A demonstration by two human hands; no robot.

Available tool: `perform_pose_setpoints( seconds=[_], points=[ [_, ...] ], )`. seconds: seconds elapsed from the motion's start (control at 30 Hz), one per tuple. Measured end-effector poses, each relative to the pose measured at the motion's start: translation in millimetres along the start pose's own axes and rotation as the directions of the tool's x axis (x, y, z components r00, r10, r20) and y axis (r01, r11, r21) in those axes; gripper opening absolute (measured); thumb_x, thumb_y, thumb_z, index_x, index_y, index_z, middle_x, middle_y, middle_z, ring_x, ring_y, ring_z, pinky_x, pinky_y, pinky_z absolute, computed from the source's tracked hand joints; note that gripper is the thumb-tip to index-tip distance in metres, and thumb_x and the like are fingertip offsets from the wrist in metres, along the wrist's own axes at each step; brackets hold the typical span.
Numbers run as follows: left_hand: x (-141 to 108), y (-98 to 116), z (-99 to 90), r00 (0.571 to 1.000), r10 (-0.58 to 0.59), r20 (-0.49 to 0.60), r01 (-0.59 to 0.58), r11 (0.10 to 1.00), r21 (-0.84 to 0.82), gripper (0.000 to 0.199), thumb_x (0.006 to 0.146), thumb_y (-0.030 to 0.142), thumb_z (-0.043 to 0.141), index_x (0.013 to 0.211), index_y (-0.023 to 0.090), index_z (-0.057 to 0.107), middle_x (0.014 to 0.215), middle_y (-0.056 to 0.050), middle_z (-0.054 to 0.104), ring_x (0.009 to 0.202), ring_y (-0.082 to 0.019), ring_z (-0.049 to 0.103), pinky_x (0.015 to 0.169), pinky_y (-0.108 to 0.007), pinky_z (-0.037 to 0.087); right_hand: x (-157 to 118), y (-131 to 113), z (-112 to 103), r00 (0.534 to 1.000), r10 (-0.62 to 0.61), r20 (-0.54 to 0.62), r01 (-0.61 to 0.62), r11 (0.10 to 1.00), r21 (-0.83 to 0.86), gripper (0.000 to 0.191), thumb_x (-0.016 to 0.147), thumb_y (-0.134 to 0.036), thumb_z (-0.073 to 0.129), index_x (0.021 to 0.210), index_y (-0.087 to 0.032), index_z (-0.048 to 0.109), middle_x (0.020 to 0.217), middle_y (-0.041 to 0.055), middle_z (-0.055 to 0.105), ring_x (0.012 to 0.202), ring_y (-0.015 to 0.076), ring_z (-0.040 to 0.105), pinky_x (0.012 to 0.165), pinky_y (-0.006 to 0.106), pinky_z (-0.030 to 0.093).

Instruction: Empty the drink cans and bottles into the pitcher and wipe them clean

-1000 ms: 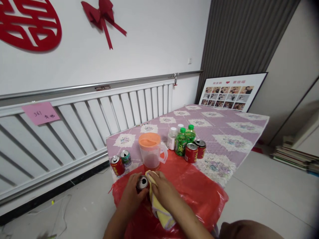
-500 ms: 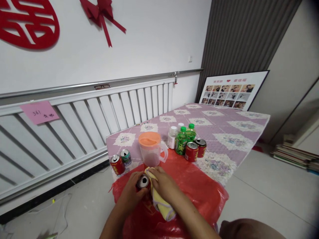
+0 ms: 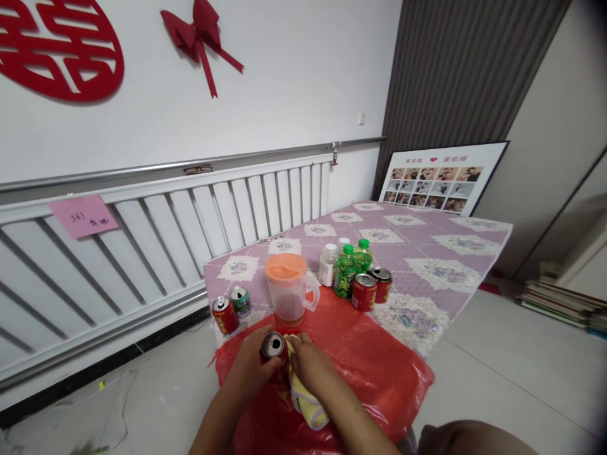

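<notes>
Fingers of my left hand [image 3: 251, 365] are wrapped round an opened red drink can [image 3: 274, 345], which stands upright over the red plastic sheet [image 3: 365, 360]. My right hand [image 3: 310, 365] is closed on a yellow cloth [image 3: 307, 404] with a pale purple edge and holds it against the can's right side. The cloth's lower end hangs down toward me. Just beyond the can is a clear plastic pitcher [image 3: 288, 300] with an orange lid. Left of it stand another red can [image 3: 224, 315] and a small green can [image 3: 241, 301].
Right of the pitcher are green-capped bottles [image 3: 344, 273], white-capped bottles [image 3: 328, 265] and two red cans [image 3: 364, 293]. A purple floral cloth [image 3: 327, 230] covers the table. Along the wall runs a white radiator [image 3: 190, 227]. A photo board [image 3: 441, 177] leans behind.
My right hand and the cloth have shifted slightly down along the can's side. The left hand keeps its hold on the can. The whole view has tilted a little upward.
</notes>
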State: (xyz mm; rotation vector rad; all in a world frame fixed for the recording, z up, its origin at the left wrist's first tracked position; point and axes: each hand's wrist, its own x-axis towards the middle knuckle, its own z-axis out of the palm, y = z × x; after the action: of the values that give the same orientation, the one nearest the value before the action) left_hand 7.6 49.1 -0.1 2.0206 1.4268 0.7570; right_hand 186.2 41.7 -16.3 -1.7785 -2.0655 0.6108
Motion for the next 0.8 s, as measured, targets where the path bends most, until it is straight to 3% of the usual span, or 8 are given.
perform_pose_setpoints(
  seconds=[0.2,0.37,0.6,0.8],
  points=[
    [-0.4,10.0,-5.9,0.999,-0.019,0.032,0.017,0.998,0.059,0.056,0.072,0.018,0.062,0.128,0.015,0.058,0.126,-0.013,0.06,0.118,-0.026,0.055,0.107,-0.04,0.041,-2.1,2.2,4.2,1.0,0.0,-0.031,0.001,1.0,0.02,0.038,0.088,-0.018,0.044,0.12,-0.023,0.063,0.114,0.012,0.065,0.093,0.0245,0.067,0.075,0.032,0.045],
    [0.6,21.4,-14.7,0.996,-0.017,0.082,0.01,0.997,0.078,0.06,0.07,0.013,0.06,0.129,0.016,0.056,0.129,-0.011,0.059,0.122,-0.024,0.053,0.109,-0.033,0.037,-2.7,8.2,7.6,0.997,-0.036,-0.066,0.042,0.995,0.091,0.046,0.084,-0.013,0.047,0.127,-0.021,0.06,0.119,0.0116,0.064,0.104,0.0218,0.064,0.087,0.029,0.045],
    [4.2,25.2,-20.6,0.991,0.015,0.133,-0.024,0.997,0.071,0.059,0.068,0.011,0.058,0.127,0.018,0.057,0.127,-0.008,0.061,0.121,-0.021,0.053,0.108,-0.031,0.037,1.1,1.5,-12.8,0.984,-0.098,-0.146,0.124,0.974,0.187,0.051,0.087,-0.015,0.045,0.137,-0.017,0.053,0.132,0.0116,0.059,0.123,0.0181,0.054,0.105,0.025,0.037],
    [3.4,28.7,-21.6,0.99,0.003,0.142,-0.012,0.998,0.063,0.059,0.068,0.011,0.058,0.127,0.016,0.056,0.129,-0.01,0.059,0.122,-0.022,0.051,0.109,-0.033,0.036,0.5,2.9,-8.1,0.992,-0.077,-0.101,0.094,0.98,0.178,0.043,0.087,-0.015,0.046,0.127,-0.022,0.061,0.119,0.0105,0.065,0.109,0.0202,0.062,0.094,0.028,0.043]
  ],
)
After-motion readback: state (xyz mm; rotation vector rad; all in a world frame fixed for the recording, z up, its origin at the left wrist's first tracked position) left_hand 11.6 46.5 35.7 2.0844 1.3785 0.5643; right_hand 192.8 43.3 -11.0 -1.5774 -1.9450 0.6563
